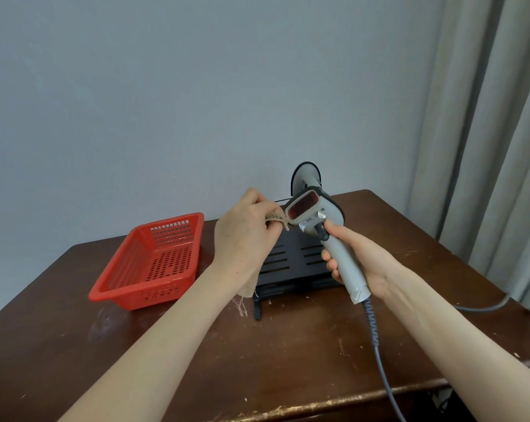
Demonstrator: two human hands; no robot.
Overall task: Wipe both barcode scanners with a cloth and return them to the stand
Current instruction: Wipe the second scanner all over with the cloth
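Observation:
My right hand (353, 263) grips the handle of a grey barcode scanner (314, 213), holding it above the black slotted stand (291, 263) with its red window facing me. My left hand (245, 236) pinches a beige cloth (276, 219) against the left edge of the scanner's head; the rest of the cloth hangs down behind my wrist. A second scanner (306, 175), dark with a grey face, stands behind the first at the back of the table, mostly hidden.
A red plastic basket (154, 260) sits on the brown wooden table (257, 360) left of the stand. The scanner's grey cable (376, 339) runs down over the table's front edge. Another cable lies at the right, near a curtain (501, 147).

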